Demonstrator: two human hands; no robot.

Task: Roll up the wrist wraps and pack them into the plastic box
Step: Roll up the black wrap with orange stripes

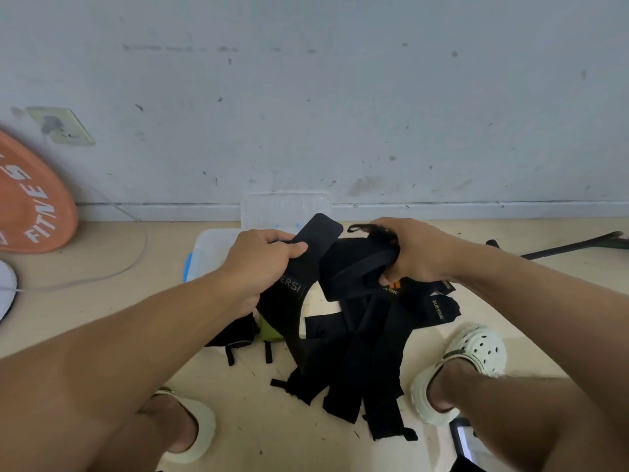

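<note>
- Head view: my left hand (262, 264) has its grip curled round a flat black fabric wrist wrap (303, 267), thumb across its face just below the rounded end; the rest of the strap hangs down toward the floor.
- My right hand (408, 252) grips a partly coiled bundle of black strap (354, 267), fingers wrapped over the top. I cannot tell whether the two pieces are one wrap.
- More loose black wrist wraps (360, 352) lie in a heap on the beige floor (129, 301) between my feet.
- The clear plastic box (211, 253) sits on the floor just behind my hands, its lid (286, 209) propped against the wall.
- I judge the wraps light, limp and slightly grippy, nothing fragile. A coil should spring loose if let go, so hold it across the outer turns, keeping the tail taut.
</note>
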